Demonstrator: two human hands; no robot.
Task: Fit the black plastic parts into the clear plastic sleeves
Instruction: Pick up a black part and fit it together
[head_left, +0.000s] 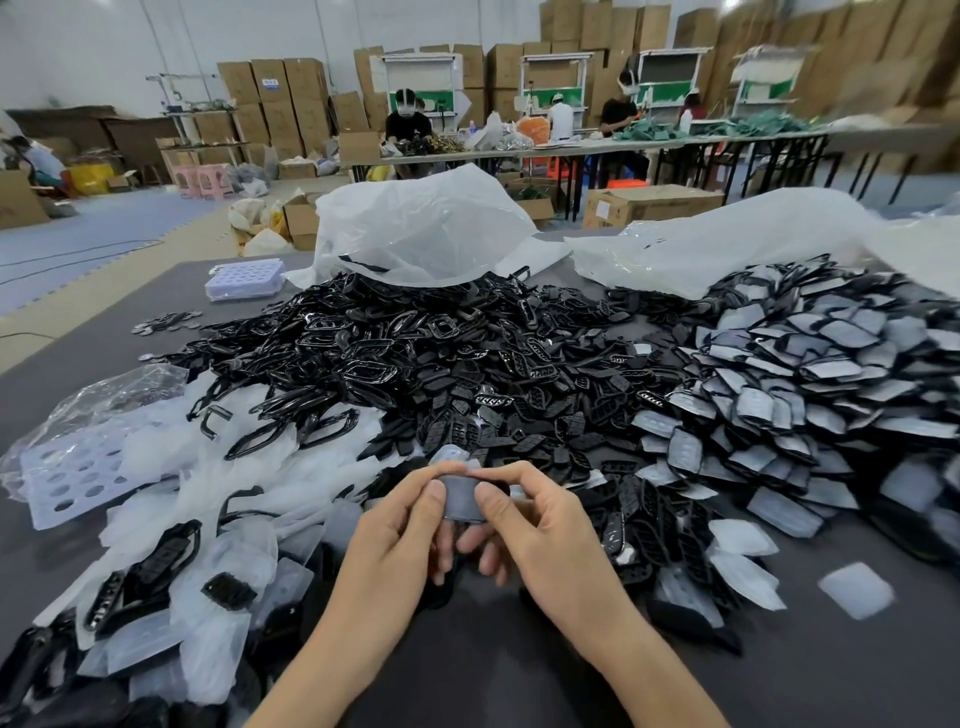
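Both hands meet near the table's front centre on one small clear plastic sleeve (461, 499) that looks grey, with something dark inside it. My left hand (400, 525) pinches its left edge with thumb and forefinger. My right hand (535, 519) pinches its right edge the same way. Just beyond lies a wide heap of loose black plastic parts (467, 364). To the right spreads a pile of filled sleeves (810, 384). A loose heap of empty clear sleeves (234, 467) lies at the left.
A big white plastic bag (421, 228) lies open behind the black heap, another (727, 244) at the back right. Pale perforated trays (67, 478) (244, 278) sit at the left. One single sleeve (857, 590) lies on the dark table (831, 675). People work at benches far behind.
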